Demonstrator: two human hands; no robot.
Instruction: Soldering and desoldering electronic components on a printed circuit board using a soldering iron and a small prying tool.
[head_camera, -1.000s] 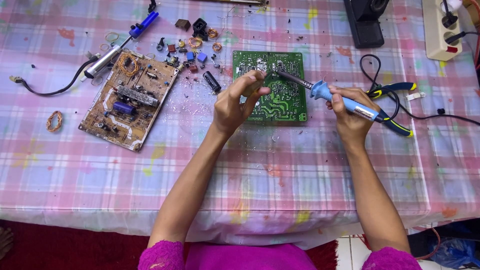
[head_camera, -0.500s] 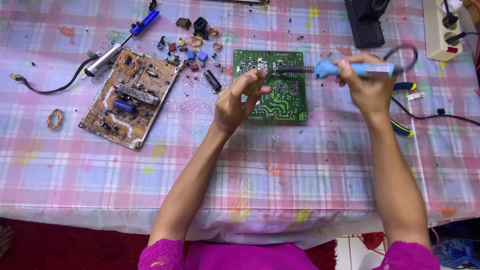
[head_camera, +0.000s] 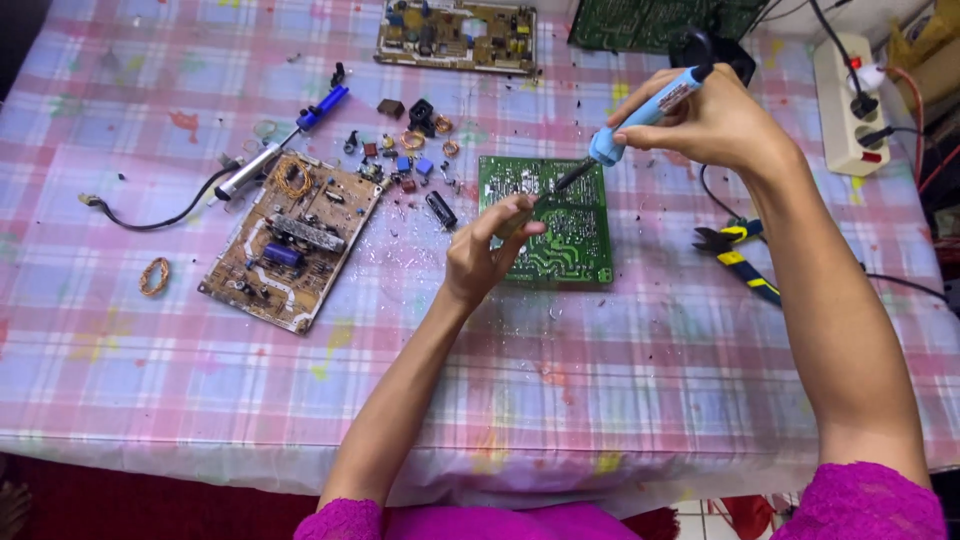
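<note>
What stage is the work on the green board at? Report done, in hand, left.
Done: loose components lie pulled off beside the brown board, and solder flecks dot the tablecloth.
In hand: the right hand holds the blue soldering iron with its tip on the green board; the left hand steadies that board.
Left: cannot tell how many joints remain.

Home electronics repair bench, as we read it. We note a pink plaid tablecloth (head_camera: 620, 400), bare circuit boards (head_camera: 292, 240), loose pulled components (head_camera: 410, 165), a blue soldering iron (head_camera: 640, 118), pliers (head_camera: 738, 255), a white power strip (head_camera: 846, 100).
</note>
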